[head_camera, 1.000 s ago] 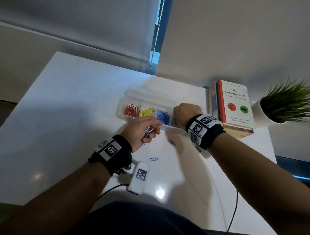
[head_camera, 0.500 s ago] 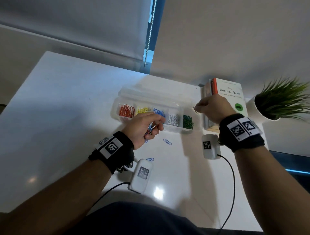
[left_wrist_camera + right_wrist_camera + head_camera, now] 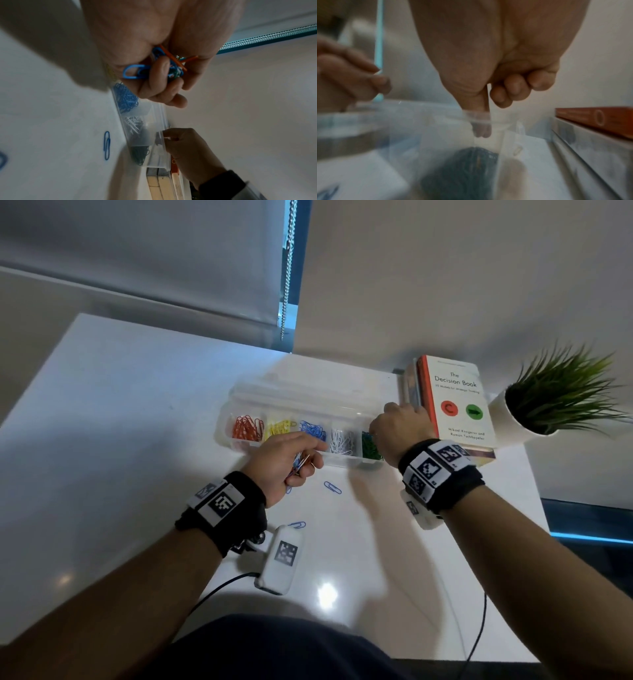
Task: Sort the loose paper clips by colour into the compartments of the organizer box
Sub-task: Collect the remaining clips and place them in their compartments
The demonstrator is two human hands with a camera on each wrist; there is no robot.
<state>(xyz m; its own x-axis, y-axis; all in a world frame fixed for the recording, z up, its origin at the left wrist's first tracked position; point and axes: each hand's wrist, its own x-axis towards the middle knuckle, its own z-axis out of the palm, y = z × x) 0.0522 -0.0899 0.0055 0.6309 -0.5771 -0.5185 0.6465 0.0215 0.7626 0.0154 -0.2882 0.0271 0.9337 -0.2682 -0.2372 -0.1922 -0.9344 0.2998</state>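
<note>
While my left hand (image 3: 289, 462) stays out of it, fingers curled tight round a mixed bunch of clips (image 3: 155, 65) (blue, orange, green), my right hand (image 3: 399, 433) hangs over the far-right end of the organizer box (image 3: 239, 402), thumb & forefinger pinched above the green compartment (image 3: 371, 445). Can't tell if a clip's between them, too blurry. Looks like a drop-off step. Next, probably: pull another clip from the bunch, match colour. Two blue clips (image 3: 332, 487) lie loose on the table (image 3: 120, 405), near the box.
</note>
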